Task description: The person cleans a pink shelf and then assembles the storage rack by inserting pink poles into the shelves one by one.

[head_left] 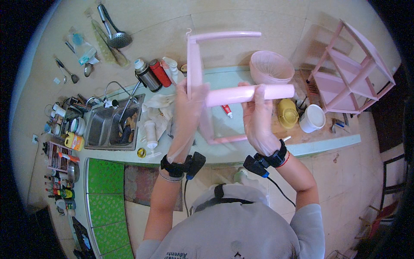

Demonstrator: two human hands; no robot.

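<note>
In front of me, above the counter, I hold up a pink plastic shelf piece, a flat frame with post-like legs sticking out to the right. My left hand, in a clear thin glove and slightly blurred, is closed round the frame's near side. My right hand, gloved too, grips the thick pink tube leg from below near its right end, thumb on its front side. Another pink leg juts from the frame's far end. Just beyond the near leg, a red and white tube lies on the counter.
An assembled pink shelf rack stands at the right. Nearby are a pink basket, a yellow juicer and a white tub. Left are thermos flasks, a white pump bottle and a steel sink. The counter's front edge runs below.
</note>
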